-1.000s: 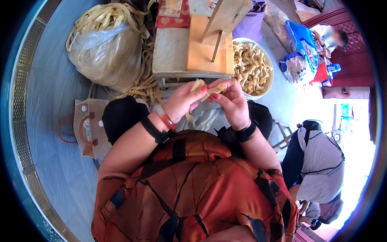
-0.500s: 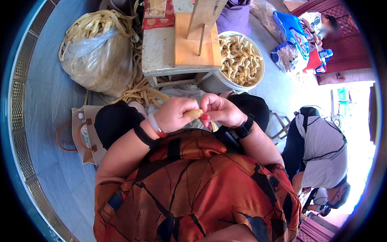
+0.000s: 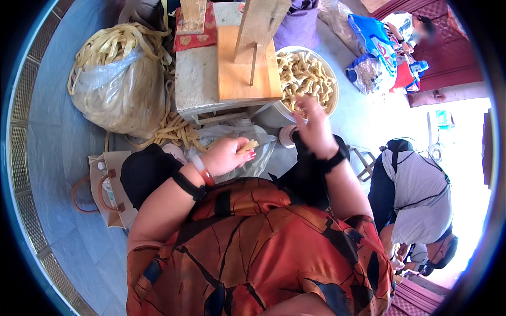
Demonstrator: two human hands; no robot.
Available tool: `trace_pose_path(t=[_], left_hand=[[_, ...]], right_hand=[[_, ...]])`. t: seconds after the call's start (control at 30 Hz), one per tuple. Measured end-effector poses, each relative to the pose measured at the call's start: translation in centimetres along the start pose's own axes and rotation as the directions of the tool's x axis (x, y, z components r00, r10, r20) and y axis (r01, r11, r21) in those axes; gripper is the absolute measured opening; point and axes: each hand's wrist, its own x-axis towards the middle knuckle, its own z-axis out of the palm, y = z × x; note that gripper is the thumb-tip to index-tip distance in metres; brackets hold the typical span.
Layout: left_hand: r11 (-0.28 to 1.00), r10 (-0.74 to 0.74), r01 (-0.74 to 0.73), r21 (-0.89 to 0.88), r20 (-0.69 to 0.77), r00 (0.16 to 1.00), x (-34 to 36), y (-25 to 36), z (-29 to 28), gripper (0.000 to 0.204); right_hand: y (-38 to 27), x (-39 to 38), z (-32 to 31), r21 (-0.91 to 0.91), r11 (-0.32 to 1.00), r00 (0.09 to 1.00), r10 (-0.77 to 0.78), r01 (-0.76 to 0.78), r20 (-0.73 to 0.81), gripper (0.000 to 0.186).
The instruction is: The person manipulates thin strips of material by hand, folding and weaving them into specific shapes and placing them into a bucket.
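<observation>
My left hand (image 3: 227,156) is closed in front of my lap, holding a short pale-yellow strip (image 3: 249,147) between thumb and fingers. My right hand (image 3: 315,129), somewhat blurred, reaches to the near rim of a white bucket (image 3: 333,108). Its fingers are stretched out and apart, and I see nothing held in them. Inside the bucket lies a heap of knotted pale-yellow pieces (image 3: 305,76). More long strips (image 3: 176,130) spill over the floor beyond my left knee.
A stuffed plastic bag of strips (image 3: 121,89) stands at the far left. A low table (image 3: 195,79) carries a wooden stand (image 3: 258,52). A handbag (image 3: 110,184) rests by my left knee. One person bends over at the right (image 3: 421,195); another sits at the far right.
My hands have come apart. The right has moved away and right to the bucket, while the left keeps a strip and has shifted slightly toward me. The view has shifted a little too.
</observation>
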Motion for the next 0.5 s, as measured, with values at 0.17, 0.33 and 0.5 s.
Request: trace_pose_path(t=[0.17,0.33,0.5], left_hand=[[0.975,0.07,-0.105,0.198,0.179,0.981,0.5,-1.4,-0.8,0.017],[0.946,0.226,-0.224,-0.236,-0.016,0.974,-0.2,-1.8,-0.9,0.014],[0.899,0.224,-0.172,-0.404,0.086,0.971,-1.8,-0.5,-1.8,0.016]], right_hand=[[-7.4,-2.2,2.7,0.209,0.841,0.794,-0.54,0.499,0.28,0.032],[-5.6,-1.7,3.4,0.305,0.912,0.903,-0.354,0.275,0.244,0.023],[-9.4,-1.8,2.4,0.079,0.825,0.813,-0.564,0.559,0.146,0.027]])
